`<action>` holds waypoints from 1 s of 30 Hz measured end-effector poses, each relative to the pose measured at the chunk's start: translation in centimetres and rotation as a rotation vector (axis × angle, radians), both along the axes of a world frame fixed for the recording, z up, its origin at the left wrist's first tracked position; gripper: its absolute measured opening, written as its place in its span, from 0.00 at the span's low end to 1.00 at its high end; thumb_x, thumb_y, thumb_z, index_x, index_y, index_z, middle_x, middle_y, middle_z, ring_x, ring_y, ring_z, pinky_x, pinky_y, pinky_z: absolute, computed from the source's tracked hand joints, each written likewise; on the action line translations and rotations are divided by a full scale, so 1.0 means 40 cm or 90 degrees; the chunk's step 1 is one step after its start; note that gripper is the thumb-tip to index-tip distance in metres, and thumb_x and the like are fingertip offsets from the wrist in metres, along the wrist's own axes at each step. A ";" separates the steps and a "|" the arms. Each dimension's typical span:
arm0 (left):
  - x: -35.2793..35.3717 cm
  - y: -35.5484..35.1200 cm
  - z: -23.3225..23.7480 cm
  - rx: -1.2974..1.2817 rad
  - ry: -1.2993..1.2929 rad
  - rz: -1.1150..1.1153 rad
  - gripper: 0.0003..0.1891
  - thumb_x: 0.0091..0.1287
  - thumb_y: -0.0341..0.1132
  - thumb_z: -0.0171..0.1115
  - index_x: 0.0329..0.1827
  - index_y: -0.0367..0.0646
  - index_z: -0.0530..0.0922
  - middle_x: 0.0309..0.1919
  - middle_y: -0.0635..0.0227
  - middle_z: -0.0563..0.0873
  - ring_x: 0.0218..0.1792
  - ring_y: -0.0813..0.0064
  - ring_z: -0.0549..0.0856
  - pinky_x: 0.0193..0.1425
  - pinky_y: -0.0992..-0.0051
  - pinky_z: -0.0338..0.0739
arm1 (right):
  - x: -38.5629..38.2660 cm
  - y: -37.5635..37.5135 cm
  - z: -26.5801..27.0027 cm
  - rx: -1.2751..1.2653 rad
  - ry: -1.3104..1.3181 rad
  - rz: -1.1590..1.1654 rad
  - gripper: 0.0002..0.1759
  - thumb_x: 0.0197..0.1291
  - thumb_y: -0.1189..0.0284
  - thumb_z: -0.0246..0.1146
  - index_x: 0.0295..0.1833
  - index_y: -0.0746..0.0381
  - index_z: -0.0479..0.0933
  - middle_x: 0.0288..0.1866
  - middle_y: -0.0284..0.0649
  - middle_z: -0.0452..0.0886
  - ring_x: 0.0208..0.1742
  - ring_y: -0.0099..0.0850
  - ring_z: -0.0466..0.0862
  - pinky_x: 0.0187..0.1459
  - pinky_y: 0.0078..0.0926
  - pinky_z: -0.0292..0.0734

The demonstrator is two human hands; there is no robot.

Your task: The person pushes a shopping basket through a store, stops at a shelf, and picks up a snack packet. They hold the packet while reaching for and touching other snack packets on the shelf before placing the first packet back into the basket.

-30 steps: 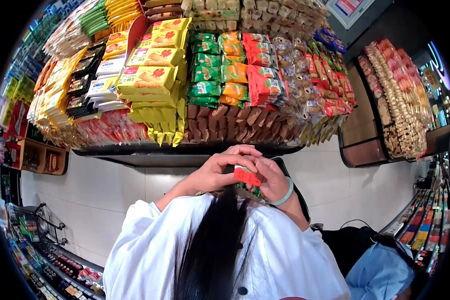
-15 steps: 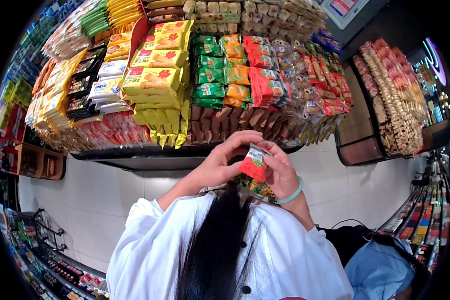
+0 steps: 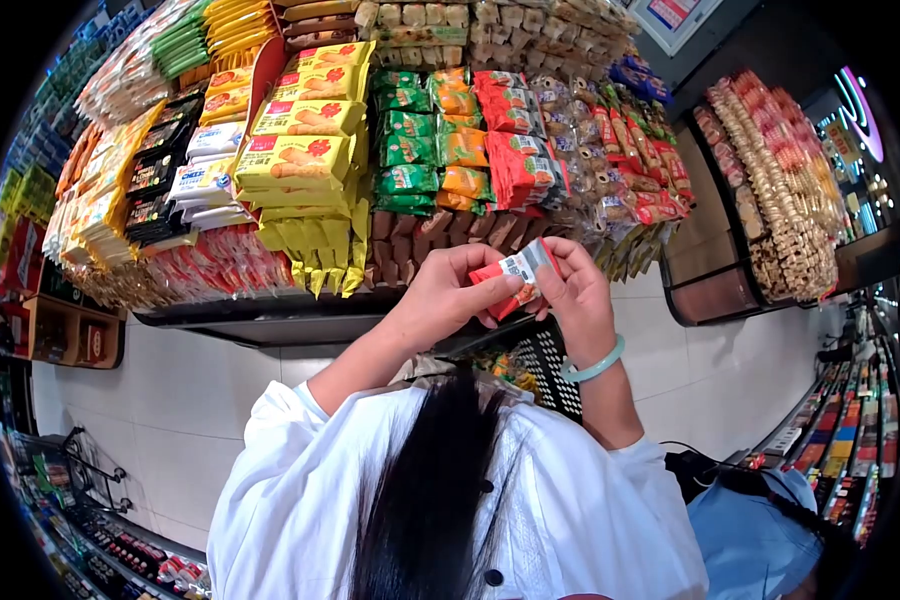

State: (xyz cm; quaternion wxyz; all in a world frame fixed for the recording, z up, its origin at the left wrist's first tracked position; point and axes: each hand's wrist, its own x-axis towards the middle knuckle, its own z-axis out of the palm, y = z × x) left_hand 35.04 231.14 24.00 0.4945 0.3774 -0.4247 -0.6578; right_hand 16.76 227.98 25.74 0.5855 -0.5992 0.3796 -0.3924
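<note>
Between my two hands is a small red and white snack packet [image 3: 515, 268] with a grey end, held in front of the shelf. My left hand [image 3: 450, 290] grips its left side, thumb laid across the front. My right hand [image 3: 578, 290] pinches the grey end at the upper right; a pale green bangle [image 3: 595, 365] circles that wrist. Just beyond the hands lie similar red packets [image 3: 518, 170], with orange packets [image 3: 462, 145] and green packets [image 3: 406, 140] to their left. Below my forearms, a black perforated basket [image 3: 548, 370] with colourful packets inside is partly hidden by my body.
Yellow biscuit packs [image 3: 295, 160] are stacked left of the green ones. A second display [image 3: 770, 200] of wrapped snacks stands at the right. Another person in light blue [image 3: 755, 530] is close behind on the right. A cart [image 3: 85, 470] stands at the lower left.
Both hands have lifted slightly with the packet, which has turned from upright to slanted. My left hand now grips its left side. More of the black basket shows below.
</note>
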 end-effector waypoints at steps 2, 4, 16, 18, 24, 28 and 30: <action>0.014 -0.013 0.013 -0.036 -0.091 -0.054 0.12 0.64 0.37 0.66 0.41 0.37 0.78 0.30 0.73 0.82 0.27 0.86 0.80 0.30 0.82 0.77 | -0.013 -0.025 0.023 -0.010 0.058 0.051 0.16 0.64 0.70 0.62 0.54 0.64 0.73 0.37 0.31 0.80 0.30 0.13 0.77 0.28 0.11 0.72; 0.017 -0.028 0.026 -0.066 -0.077 -0.049 0.12 0.64 0.37 0.66 0.42 0.37 0.78 0.28 0.73 0.81 0.26 0.86 0.79 0.29 0.83 0.76 | -0.011 -0.038 0.051 -0.016 0.094 0.051 0.13 0.63 0.70 0.63 0.50 0.63 0.75 0.34 0.29 0.80 0.28 0.12 0.76 0.26 0.09 0.71; 0.053 -0.241 0.119 -0.202 -0.008 0.142 0.18 0.65 0.31 0.64 0.55 0.34 0.72 0.35 0.64 0.85 0.34 0.79 0.85 0.36 0.81 0.80 | 0.019 -0.307 0.196 -0.048 0.114 0.061 0.15 0.61 0.67 0.66 0.50 0.64 0.78 0.28 0.26 0.78 0.22 0.13 0.73 0.22 0.12 0.66; 0.058 -0.271 0.127 -0.196 -0.023 0.158 0.18 0.65 0.31 0.64 0.55 0.33 0.71 0.36 0.62 0.85 0.35 0.76 0.86 0.38 0.79 0.82 | 0.024 -0.355 0.192 -0.056 0.150 0.050 0.13 0.59 0.66 0.67 0.46 0.62 0.80 0.27 0.24 0.78 0.23 0.13 0.71 0.24 0.14 0.65; 0.073 -0.335 0.094 -0.166 -0.138 0.191 0.18 0.65 0.32 0.65 0.55 0.36 0.72 0.36 0.63 0.84 0.35 0.76 0.86 0.37 0.77 0.83 | 0.037 -0.414 0.169 -0.028 0.229 0.019 0.13 0.60 0.63 0.67 0.45 0.58 0.81 0.24 0.21 0.75 0.21 0.10 0.69 0.21 0.11 0.58; 0.085 -0.370 0.056 -0.199 -0.238 0.238 0.20 0.61 0.34 0.67 0.54 0.36 0.74 0.34 0.62 0.85 0.31 0.78 0.84 0.33 0.77 0.80 | 0.041 -0.440 0.145 -0.020 0.243 0.008 0.13 0.58 0.64 0.68 0.45 0.59 0.81 0.25 0.21 0.76 0.22 0.10 0.69 0.22 0.11 0.60; 0.091 -0.387 0.032 -0.219 -0.262 0.259 0.21 0.59 0.35 0.68 0.53 0.35 0.75 0.32 0.62 0.86 0.30 0.77 0.84 0.32 0.75 0.79 | 0.042 -0.449 0.136 -0.019 0.247 0.008 0.13 0.58 0.64 0.68 0.45 0.59 0.81 0.27 0.22 0.77 0.23 0.10 0.70 0.23 0.12 0.61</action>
